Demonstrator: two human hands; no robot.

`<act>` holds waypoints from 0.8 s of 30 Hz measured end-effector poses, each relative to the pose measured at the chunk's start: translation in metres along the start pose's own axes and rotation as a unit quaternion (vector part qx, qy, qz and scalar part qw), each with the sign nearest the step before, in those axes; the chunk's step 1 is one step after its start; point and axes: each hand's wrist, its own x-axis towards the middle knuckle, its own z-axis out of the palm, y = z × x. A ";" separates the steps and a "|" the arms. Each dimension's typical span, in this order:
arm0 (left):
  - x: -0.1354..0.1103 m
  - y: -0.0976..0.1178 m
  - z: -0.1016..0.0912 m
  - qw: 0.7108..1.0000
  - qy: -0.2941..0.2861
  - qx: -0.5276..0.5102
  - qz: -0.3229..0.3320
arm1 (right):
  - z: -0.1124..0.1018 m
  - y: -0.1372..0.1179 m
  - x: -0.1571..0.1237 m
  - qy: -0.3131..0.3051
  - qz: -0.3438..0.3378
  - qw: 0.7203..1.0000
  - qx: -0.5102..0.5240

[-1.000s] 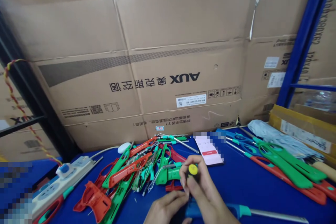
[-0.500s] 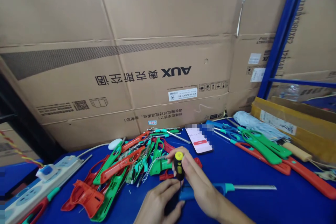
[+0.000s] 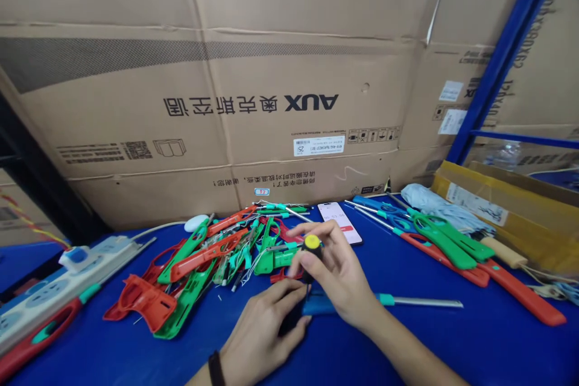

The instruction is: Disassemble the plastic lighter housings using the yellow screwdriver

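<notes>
My right hand grips a black screwdriver with a yellow cap, held upright. Its thin shaft points down onto the handle of a blue gas lighter. The lighter lies flat on the blue table, its silver tube pointing right. My left hand is closed round the near end of that handle and steadies it; the palm side is hidden. Just beyond my hands spreads a heap of red and green lighter shells, mixed with wires and small inner parts.
Whole lighters in green, red and blue lie at the right, by a yellow-brown carton. A phone lies behind my right hand. At the left sits a power strip with a red lighter against it. Cardboard walls the back.
The camera view has tilted down slightly, so the scene sits higher. My right fingers have shifted and spread a little around the screwdriver handle. The left hand keeps its hold on the lighter.
</notes>
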 end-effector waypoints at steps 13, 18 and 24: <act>0.000 -0.001 -0.001 1.000 0.007 0.026 0.003 | 0.002 0.007 -0.003 0.055 -0.016 0.998 -0.026; 0.000 -0.001 -0.001 1.000 0.018 0.025 0.001 | 0.000 0.001 -0.003 -0.007 0.021 0.999 -0.041; 0.001 0.000 -0.001 1.000 0.004 0.025 -0.002 | 0.005 -0.001 -0.001 0.003 -0.024 1.000 0.000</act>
